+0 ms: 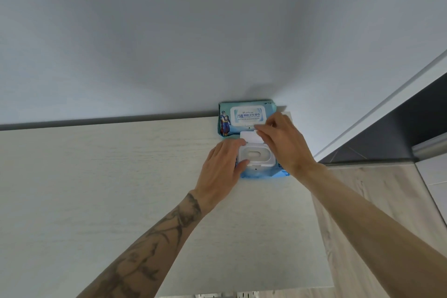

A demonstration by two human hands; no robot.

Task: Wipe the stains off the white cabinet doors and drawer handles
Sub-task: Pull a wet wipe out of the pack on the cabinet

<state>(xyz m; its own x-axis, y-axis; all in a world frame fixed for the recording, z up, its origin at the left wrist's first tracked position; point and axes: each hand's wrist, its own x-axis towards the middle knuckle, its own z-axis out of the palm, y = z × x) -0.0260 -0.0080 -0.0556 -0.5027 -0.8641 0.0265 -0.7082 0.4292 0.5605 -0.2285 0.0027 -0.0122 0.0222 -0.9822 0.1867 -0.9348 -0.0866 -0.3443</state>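
Note:
Two blue wet-wipe packs lie on the white cabinet top (121,189) against the wall. The far pack (251,115) is closed, with a printed label. The near pack (263,175) has a white plastic dispenser frame (256,156) with an oval opening. Above the frame stands a white flap (250,137), which looks like the raised lid. My left hand (221,167) grips the near pack's left side, thumb and fingers around the frame. My right hand (283,143) reaches over from the right and pinches the flap's top edge. No cabinet doors or drawer handles are in view.
A plain pale wall (193,31) rises right behind the packs. The cabinet top's right edge (321,225) drops to a light wood floor (377,189). A dark unit (411,113) with a metal bar (430,147) stands at the far right.

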